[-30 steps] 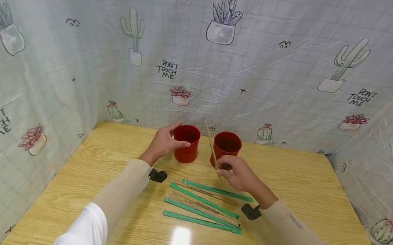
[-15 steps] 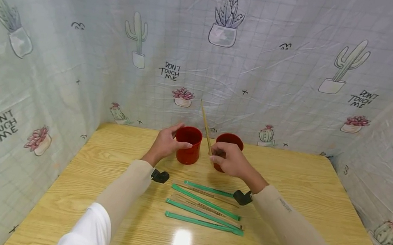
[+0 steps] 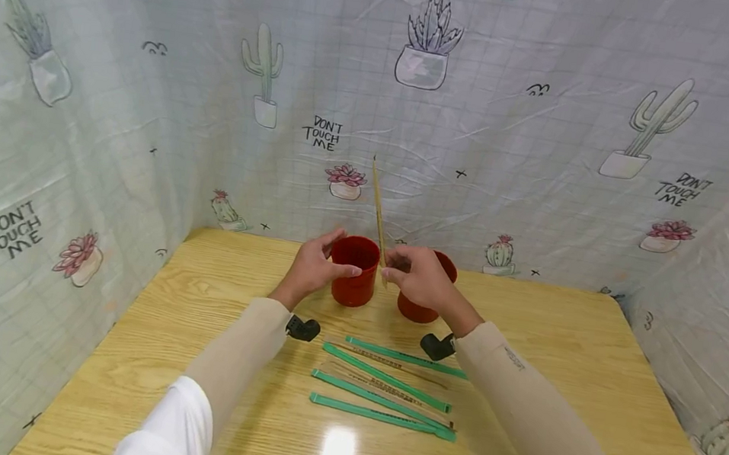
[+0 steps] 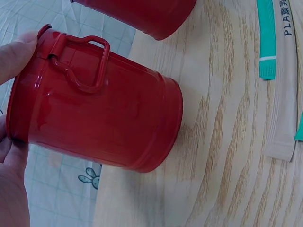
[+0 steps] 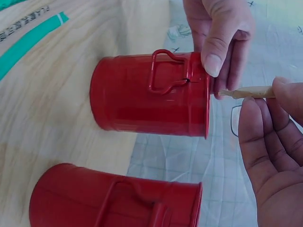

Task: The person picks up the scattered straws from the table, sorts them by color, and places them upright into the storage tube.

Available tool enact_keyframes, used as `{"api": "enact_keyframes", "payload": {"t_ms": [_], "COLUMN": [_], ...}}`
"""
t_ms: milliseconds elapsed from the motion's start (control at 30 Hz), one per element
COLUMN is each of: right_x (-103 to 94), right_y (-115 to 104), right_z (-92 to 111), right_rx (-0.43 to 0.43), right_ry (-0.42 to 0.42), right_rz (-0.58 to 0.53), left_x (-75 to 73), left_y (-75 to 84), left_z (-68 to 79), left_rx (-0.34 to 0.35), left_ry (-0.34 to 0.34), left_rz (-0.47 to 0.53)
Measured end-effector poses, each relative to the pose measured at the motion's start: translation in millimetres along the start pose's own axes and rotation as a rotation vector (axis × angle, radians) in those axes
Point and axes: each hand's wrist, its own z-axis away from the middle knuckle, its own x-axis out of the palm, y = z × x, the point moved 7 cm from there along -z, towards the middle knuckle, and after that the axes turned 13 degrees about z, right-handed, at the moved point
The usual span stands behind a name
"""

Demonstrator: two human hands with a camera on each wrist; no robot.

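On a wooden bench [image 3: 527,356], a left red pail [image 3: 352,291] and a right red pail [image 3: 416,311] are set; the former's rim is gripped by the left hand [image 3: 317,271]; by the right hand [image 3: 425,278], a slim tan straw [image 3: 378,202] is pinched, tilted near-upright just right of that rim.

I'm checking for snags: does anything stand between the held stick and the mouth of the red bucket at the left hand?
Nothing visible blocks the stick; the right wrist view shows its lower end above rim level. The left hand grips the red bucket, its thumb at the rim.
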Motion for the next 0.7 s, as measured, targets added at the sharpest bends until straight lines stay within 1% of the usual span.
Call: {"api": "enact_keyframes", "payload": {"t_ms": [100, 333, 467, 600, 700], "right_x": [1.2, 4.6, 8.5, 9.2, 9.5], "right_y": [-0.6, -2.3, -1.4, -1.5, -4.8], "right_z": [-6.1, -21.2, -30.7, -40.2, -46.6], "right_rx": [0.026, 0.046, 0.083, 0.112, 0.094], "right_ry": [-0.007, -0.011, -0.022, -0.014, 0.007], "right_rz": [-0.006, -0.027, -0.033, -0.034, -0.027], "left_x": [-0.1, -1.5, -2.3, -2.1, -2.1], "left_y": [-1.6, -6.8, -9.2, -5.1, -3.2], "left_z": [0.0, 0.4, 0.5, -1.5, -1.9], "left_rx": [-0.004, 0.001, -0.003, 0.008, 0.005], "left_ry": [0.002, -0.012, -0.025, -0.035, -0.036], "left_rz": [0.01, 0.041, 0.028, 0.006, 0.013]}}
